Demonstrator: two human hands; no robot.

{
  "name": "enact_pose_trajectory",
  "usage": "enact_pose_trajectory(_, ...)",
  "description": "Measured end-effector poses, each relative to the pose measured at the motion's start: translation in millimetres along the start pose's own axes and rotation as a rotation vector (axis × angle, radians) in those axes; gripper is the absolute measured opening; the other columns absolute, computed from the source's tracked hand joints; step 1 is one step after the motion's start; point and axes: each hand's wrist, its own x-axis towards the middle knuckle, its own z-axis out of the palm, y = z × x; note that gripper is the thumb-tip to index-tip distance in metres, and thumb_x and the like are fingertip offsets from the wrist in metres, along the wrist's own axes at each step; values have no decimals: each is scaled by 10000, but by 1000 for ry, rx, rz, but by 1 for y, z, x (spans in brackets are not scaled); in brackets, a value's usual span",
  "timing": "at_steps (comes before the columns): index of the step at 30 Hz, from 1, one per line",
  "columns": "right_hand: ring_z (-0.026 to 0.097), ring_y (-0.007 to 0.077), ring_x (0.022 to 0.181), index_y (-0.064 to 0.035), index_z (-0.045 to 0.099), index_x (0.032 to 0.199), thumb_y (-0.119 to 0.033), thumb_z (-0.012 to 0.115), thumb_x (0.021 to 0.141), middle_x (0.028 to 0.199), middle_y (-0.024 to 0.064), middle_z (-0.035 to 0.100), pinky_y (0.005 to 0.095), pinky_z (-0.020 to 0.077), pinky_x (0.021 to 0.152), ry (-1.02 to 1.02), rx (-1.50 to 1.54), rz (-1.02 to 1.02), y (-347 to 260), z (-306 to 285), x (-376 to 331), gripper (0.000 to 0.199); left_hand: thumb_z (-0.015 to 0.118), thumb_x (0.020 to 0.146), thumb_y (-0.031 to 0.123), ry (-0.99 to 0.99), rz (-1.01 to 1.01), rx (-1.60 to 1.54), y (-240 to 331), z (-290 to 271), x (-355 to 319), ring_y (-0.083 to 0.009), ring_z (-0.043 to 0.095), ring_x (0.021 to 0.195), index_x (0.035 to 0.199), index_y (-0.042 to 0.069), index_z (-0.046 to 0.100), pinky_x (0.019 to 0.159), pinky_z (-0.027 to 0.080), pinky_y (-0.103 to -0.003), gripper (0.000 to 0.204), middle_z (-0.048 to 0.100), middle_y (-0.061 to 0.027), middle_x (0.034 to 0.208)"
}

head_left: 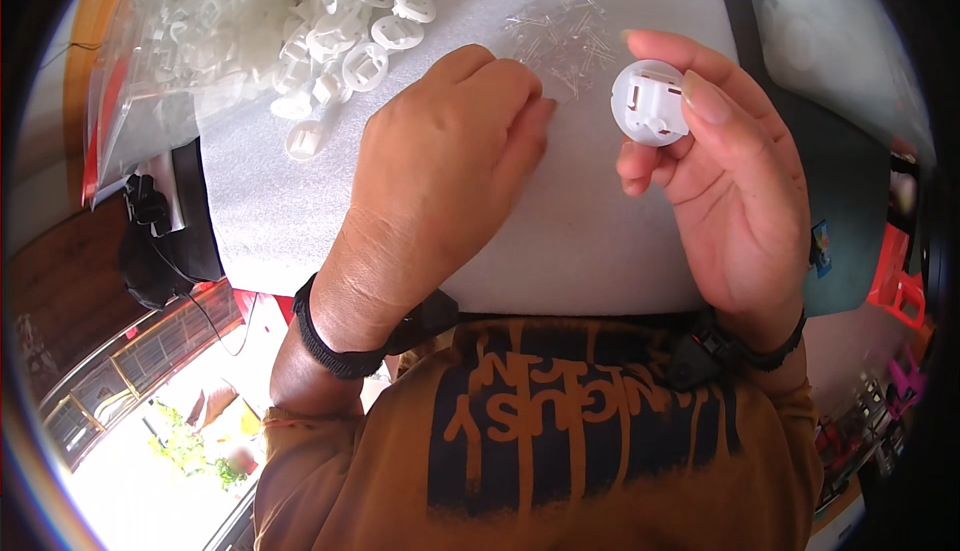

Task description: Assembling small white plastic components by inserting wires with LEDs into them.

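Note:
My right hand (735,156) grips a round white plastic part (655,116) between the thumb and fingers, above the right side of the pale foam-like work surface (600,251). The part's face, with slots and a raised middle, is turned toward me. My left hand (450,141) is closed, its back up and its fingertips curled under. Whatever it may pinch is hidden. Just beyond its fingers lies a loose scatter of small clear plastic pins (575,46).
Many similar white round parts (365,66) spill from a clear plastic bag (190,61) at the far left. One white part (305,139) lies nearest me. Black straps circle both my wrists. A red plastic stool (897,276) stands beyond the right edge.

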Motion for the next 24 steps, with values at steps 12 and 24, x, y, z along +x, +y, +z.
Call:
enact_pose_trajectory(12,544,123,635,7,470,1146,-205,391,870,1073,199,573,228,433,572,-126,-62,-16,-6,0,-3,357,571,681,33,21,190,170,-1,12,2,-289,565,638,798,24,491,541,473,-359,142,510,-105,731)
enact_pose_trajectory(24,531,108,600,-21,475,1134,-227,441,878,989,162,584,212,421,527,-166,-11,-3,-2,-3,-3,331,597,768,54,-27,-430,-1166,11,-26,-15,-34,409,480,897,-15,569,437,319,-153,149,593,-80,750)
